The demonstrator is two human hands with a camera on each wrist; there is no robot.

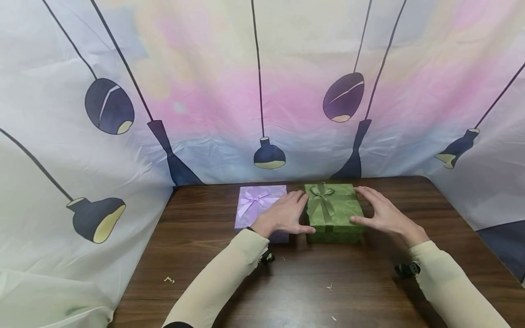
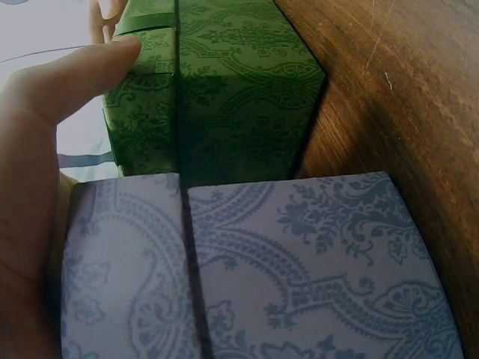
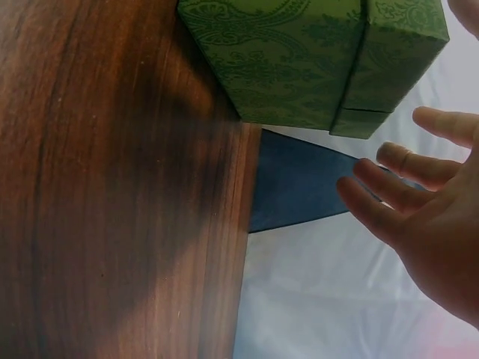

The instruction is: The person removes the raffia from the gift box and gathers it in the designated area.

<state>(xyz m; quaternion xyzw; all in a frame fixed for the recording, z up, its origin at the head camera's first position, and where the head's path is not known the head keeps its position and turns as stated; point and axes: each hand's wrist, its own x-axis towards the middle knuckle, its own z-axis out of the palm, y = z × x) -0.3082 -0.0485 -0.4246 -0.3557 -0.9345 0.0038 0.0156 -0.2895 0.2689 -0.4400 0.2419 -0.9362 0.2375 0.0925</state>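
Observation:
A green gift box [image 1: 348, 209] with a patterned lid and a green ribbon bow [image 1: 321, 193] sits near the table's back edge. To its left is a lilac gift box [image 1: 260, 210] with a pale purple bow, partly covered by my left hand [image 1: 285, 214]. That hand reaches over the lilac box, its thumb at the green box's near left corner and its fingers along the left side. My right hand [image 1: 387, 216] is spread at the green box's right side, thumb and fingertips close to the lid. In the right wrist view its fingers [image 3: 393, 183] are extended and apart.
The brown wooden table [image 1: 303, 291] carries a few pale shreds [image 1: 169, 279] at the front left and centre. Behind it hangs a cloth backdrop [image 1: 213, 100] printed with lamps, reaching down to the table's back edge.

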